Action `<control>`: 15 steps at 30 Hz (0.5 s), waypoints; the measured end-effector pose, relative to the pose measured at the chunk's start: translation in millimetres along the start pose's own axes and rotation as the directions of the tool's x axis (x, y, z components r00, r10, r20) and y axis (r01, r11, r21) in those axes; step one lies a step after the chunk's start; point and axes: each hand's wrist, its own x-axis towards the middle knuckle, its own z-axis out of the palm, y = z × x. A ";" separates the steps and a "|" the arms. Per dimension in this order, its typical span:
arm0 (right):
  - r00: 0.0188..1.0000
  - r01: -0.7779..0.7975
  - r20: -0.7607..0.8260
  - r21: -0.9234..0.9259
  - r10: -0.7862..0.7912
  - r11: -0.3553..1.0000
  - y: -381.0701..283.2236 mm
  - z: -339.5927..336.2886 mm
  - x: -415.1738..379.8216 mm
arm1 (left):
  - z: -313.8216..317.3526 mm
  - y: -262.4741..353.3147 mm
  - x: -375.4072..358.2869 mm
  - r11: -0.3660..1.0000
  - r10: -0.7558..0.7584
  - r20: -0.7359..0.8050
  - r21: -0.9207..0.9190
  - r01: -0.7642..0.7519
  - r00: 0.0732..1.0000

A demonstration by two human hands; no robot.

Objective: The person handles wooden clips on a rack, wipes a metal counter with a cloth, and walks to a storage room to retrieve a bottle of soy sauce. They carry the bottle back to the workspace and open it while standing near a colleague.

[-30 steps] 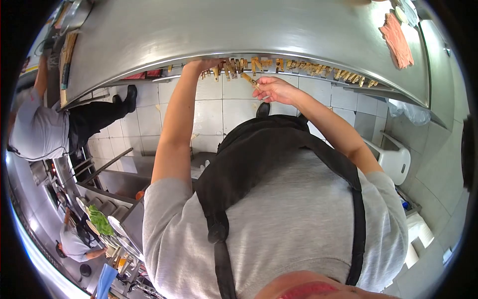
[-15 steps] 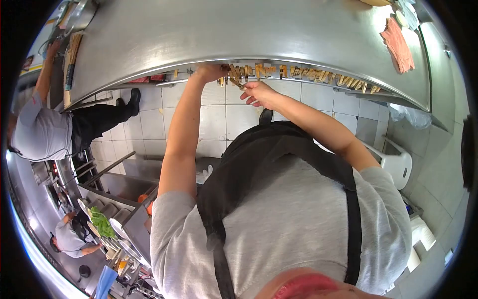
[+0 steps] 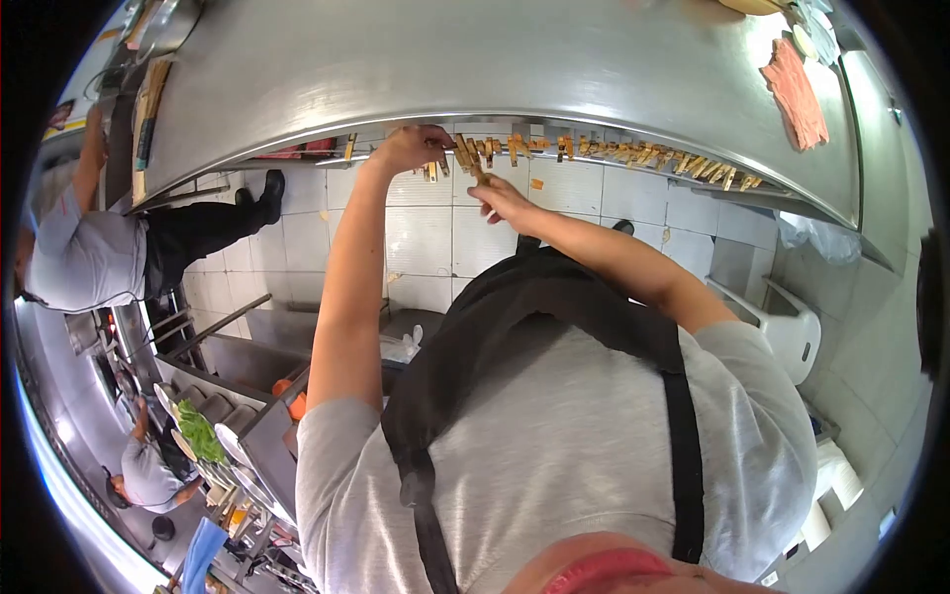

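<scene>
Wooden clothespins [image 3: 648,155] hang in a long row on a rail [image 3: 346,158] beneath the front edge of the steel counter [image 3: 475,64]. My left hand [image 3: 406,149] is up at this rail, its fingers curled among the pins near the row's left end; what its fingertips hold is hidden. Just below and to the right, my right hand [image 3: 505,202] has thumb and fingers closed on the lower end of a clothespin [image 3: 481,176]. More clothespins [image 3: 465,151] hang between my two hands.
A pink cloth [image 3: 795,94] lies on the counter's right end. At left stands a co-worker in a grey shirt [image 3: 89,252]; another person [image 3: 153,475] is farther off. Plates and green leaves [image 3: 201,436] are at lower left. A white chair [image 3: 787,337] stands to the right.
My right hand has moved slightly down and left, away from the counter edge. My left hand stays at the rail, shifted a little left.
</scene>
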 end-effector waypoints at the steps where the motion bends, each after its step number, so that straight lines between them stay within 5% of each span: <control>1: 0.999 -0.022 0.046 0.041 0.020 0.999 0.7 6.4 -2.6 | -1.2 -3.2 -1.1 0.997 0.024 0.029 -0.072 -0.022 0.999; 5: 0.976 -0.063 0.217 0.350 -0.016 0.935 3.3 27.1 0.0 | -0.6 -6.9 -3.0 0.994 0.038 0.071 -0.107 -0.030 0.997; 15: 0.982 -0.050 0.184 0.434 -0.033 0.900 7.0 24.3 16.7 | 1.0 -4.5 -5.5 0.999 -0.037 0.105 -0.025 0.040 0.994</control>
